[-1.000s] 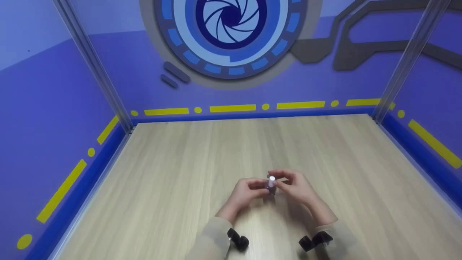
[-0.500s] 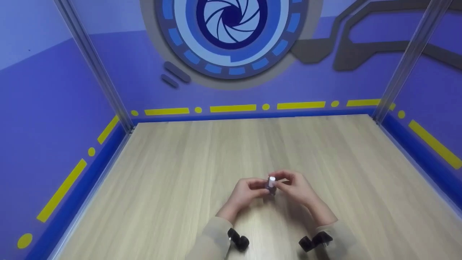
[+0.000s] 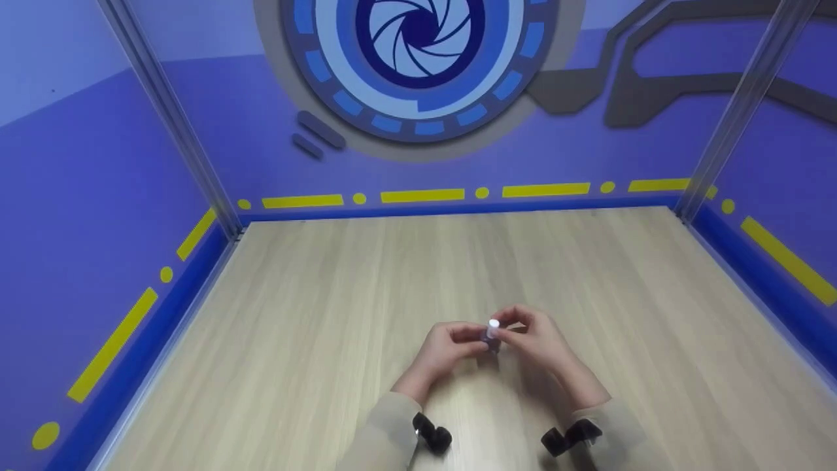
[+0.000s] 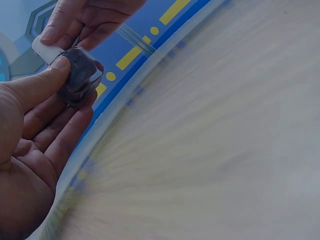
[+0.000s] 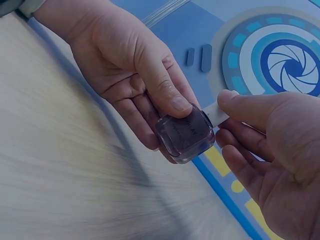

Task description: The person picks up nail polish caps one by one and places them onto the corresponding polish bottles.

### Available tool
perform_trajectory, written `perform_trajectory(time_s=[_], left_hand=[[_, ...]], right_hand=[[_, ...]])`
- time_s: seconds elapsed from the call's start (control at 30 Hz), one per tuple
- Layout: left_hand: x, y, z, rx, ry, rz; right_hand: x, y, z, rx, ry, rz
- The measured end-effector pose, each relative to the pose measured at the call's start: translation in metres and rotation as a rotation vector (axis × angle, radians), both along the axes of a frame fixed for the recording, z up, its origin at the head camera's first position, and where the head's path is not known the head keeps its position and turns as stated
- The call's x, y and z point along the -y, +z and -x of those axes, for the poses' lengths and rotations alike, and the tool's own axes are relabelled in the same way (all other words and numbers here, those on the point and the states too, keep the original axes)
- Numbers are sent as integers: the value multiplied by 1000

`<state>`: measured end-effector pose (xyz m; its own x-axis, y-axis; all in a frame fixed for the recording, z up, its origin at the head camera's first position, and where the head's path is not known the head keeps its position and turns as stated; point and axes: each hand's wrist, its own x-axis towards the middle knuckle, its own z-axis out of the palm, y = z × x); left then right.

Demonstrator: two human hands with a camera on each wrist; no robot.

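Observation:
A small squarish nail polish bottle [image 5: 186, 135] of clear glass with dark polish is held up in front of the person, near the middle of the head view. My left hand [image 3: 446, 350] pinches its glass body between thumb and fingers. The white cap [image 4: 46, 51] sits at the bottle's neck, and my right hand [image 3: 539, 339] pinches it between thumb and index finger from the right. Faint lettering shows on the bottle's face in the right wrist view. The fingers partly cover both bottle and cap.
A pale wood-grain table [image 3: 366, 275] lies under the hands. Blue printed panels [image 3: 418, 176] with yellow dashes enclose its back and both sides, joined by metal corner posts [image 3: 176, 124]. Black wrist mounts [image 3: 433, 435] sit on the beige sleeves [image 3: 382, 435].
My right fingers have shifted slightly around the white cap, the index fingertip moving a little to the right. My left hand keeps its grip on the bottle in the same place.

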<state>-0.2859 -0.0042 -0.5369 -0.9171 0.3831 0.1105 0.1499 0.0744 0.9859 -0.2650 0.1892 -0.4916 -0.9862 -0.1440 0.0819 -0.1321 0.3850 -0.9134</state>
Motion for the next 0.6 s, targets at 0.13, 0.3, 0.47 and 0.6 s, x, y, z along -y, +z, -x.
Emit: perform_trajectory(time_s=[0.13,0.3,0.47,0.6], left_hand=[[-1,0,0,-5,3,7],[0,1,0,-2,5,8],[1,1,0,4,-4,7],[1,2,0,5,-9,9]], right_hand=[[-1,-1,1,-15,20,6],[-4,0,2,-51,108,52],[0,14,-6,-61,147,58],[5,29,-15,-60,139,46]])
